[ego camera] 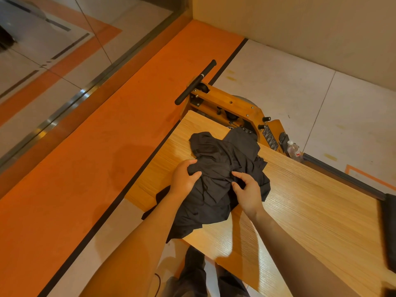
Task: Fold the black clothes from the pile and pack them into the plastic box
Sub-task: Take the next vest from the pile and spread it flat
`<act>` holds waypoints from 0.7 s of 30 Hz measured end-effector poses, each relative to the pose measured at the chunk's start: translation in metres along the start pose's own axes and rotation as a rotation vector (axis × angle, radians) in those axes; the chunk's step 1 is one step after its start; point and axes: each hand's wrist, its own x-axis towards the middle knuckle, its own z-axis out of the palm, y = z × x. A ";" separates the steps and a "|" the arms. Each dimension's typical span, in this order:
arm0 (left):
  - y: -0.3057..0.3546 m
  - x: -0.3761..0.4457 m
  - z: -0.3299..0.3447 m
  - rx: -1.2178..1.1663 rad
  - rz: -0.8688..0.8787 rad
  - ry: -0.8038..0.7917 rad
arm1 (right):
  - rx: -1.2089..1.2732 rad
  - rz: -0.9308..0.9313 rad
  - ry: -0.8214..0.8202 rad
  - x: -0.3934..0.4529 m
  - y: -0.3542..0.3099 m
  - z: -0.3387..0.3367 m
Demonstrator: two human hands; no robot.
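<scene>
A crumpled pile of black clothes (222,168) lies on the wooden table (310,200), near its left end, with part of the cloth hanging over the near edge. My left hand (184,179) grips a bunch of the black fabric at the pile's left side. My right hand (248,191) pinches a fold of the fabric at the middle of the pile. No plastic box shows in this view.
A wooden rowing machine (233,106) with a black handle stands beyond the table's far end. A clear plastic bottle (294,150) stands by it. A dark object (389,230) lies at the table's right edge. Orange and white floor lies to the left.
</scene>
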 end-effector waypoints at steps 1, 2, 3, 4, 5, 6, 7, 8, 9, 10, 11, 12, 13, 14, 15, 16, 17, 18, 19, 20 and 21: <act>-0.001 0.002 0.001 0.010 0.008 -0.018 | -0.014 -0.017 0.018 -0.001 0.001 -0.002; -0.002 0.003 0.002 0.023 0.008 -0.044 | -0.035 -0.032 0.039 -0.001 0.002 -0.004; -0.002 0.005 0.003 0.038 0.008 -0.071 | -0.061 -0.043 0.062 -0.002 0.004 -0.007; -0.003 0.006 0.004 0.057 0.007 -0.099 | -0.091 -0.050 0.080 -0.002 0.007 -0.010; -0.003 0.007 0.005 0.078 0.006 -0.122 | -0.121 -0.051 0.090 -0.002 0.010 -0.012; -0.003 0.007 0.005 0.098 0.002 -0.138 | -0.146 -0.054 0.093 -0.002 0.012 -0.015; -0.002 0.007 0.006 0.116 -0.001 -0.143 | -0.166 -0.059 0.093 -0.003 0.015 -0.018; -0.001 0.007 0.006 0.134 -0.004 -0.135 | -0.175 -0.061 0.092 -0.003 0.017 -0.021; -0.001 0.006 0.006 0.152 -0.005 -0.117 | -0.175 -0.061 0.093 -0.005 0.018 -0.024; 0.000 0.006 0.006 0.172 -0.001 -0.094 | -0.166 -0.052 0.095 -0.006 0.019 -0.027; 0.001 0.005 0.005 0.192 0.008 -0.068 | -0.154 -0.037 0.096 -0.007 0.020 -0.029; 0.004 0.004 0.004 0.209 0.018 -0.044 | -0.136 -0.020 0.099 -0.008 0.021 -0.032; 0.006 0.004 0.003 0.216 0.029 -0.022 | -0.117 -0.007 0.105 -0.008 0.023 -0.035; 0.009 0.004 0.001 0.215 0.038 -0.005 | -0.094 0.003 0.113 -0.009 0.024 -0.037; 0.012 0.003 0.000 0.207 0.052 0.009 | -0.072 0.007 0.123 -0.009 0.024 -0.040; 0.016 0.003 -0.001 0.197 0.066 0.019 | -0.051 0.011 0.133 -0.009 0.024 -0.042; 0.021 0.002 -0.003 0.186 0.084 0.024 | -0.035 0.011 0.141 -0.009 0.023 -0.044; 0.025 0.002 -0.004 0.177 0.099 0.020 | -0.021 0.016 0.140 -0.008 0.022 -0.045; 0.029 0.002 -0.006 0.167 0.113 0.007 | -0.003 0.021 0.130 -0.008 0.021 -0.046; 0.032 0.002 -0.007 0.158 0.124 -0.012 | 0.013 0.031 0.111 -0.008 0.020 -0.048; 0.035 0.002 -0.007 0.149 0.128 -0.034 | 0.035 0.043 0.094 -0.007 0.020 -0.048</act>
